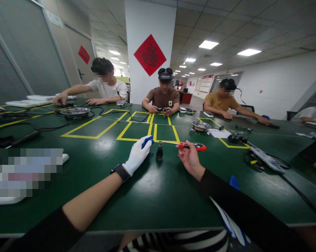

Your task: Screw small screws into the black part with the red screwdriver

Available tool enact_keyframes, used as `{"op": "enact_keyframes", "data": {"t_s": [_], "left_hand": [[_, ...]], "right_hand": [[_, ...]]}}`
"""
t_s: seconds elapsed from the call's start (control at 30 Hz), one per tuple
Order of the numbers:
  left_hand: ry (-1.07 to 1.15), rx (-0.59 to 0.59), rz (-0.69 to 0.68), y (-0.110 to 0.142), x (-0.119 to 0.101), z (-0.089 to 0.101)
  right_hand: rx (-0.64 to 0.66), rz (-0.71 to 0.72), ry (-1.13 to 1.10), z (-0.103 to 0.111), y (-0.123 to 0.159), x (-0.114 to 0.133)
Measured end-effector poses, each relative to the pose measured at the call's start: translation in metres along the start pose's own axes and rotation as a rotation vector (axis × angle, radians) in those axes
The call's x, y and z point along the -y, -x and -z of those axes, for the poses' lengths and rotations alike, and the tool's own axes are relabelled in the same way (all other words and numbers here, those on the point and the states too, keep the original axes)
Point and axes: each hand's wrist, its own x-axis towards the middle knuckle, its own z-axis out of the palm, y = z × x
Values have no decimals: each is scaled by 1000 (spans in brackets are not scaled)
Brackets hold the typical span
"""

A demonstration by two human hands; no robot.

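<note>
My right hand is closed around a screwdriver with a red and black handle. Its thin shaft points left, toward my other hand. A white glove with blue fingertips covers my left hand; the fingers are curled together, and whatever they may hold is hidden. Between the two hands a small black tapered piece stands upright on the green table. Tiny dark bits lie beside it, too small to name. The screwdriver's tip is close to the gloved fingers and above the black piece; contact cannot be made out.
A second blue-and-white glove lies under my right forearm. Metal bowls, black blocks, a power strip and cables are spread about. Yellow tape marks rectangles. Three people sit across the table, another at the far right.
</note>
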Motion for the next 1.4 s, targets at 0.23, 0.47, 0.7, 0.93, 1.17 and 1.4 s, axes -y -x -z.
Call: {"op": "enact_keyframes", "data": {"t_s": [0.23,0.47,0.7,0.93,1.17,1.4], "left_hand": [[-129,70,-60,2,-6,-1],[-44,135,-81,4,-16,2],[19,51,-71,1,-6,0],[34,-19,-34,2,-15,4],[42,-7,-39,4,-19,2],[19,45,-160,7,-21,2]], "right_hand": [[87,-21,-37,-2,3,0],[126,-32,1,-4,6,1],[163,-39,-28,-5,7,3],[161,217,307,-2,6,8],[525,526,1083,4,9,4],[759,490,1493,5,12,4]]}}
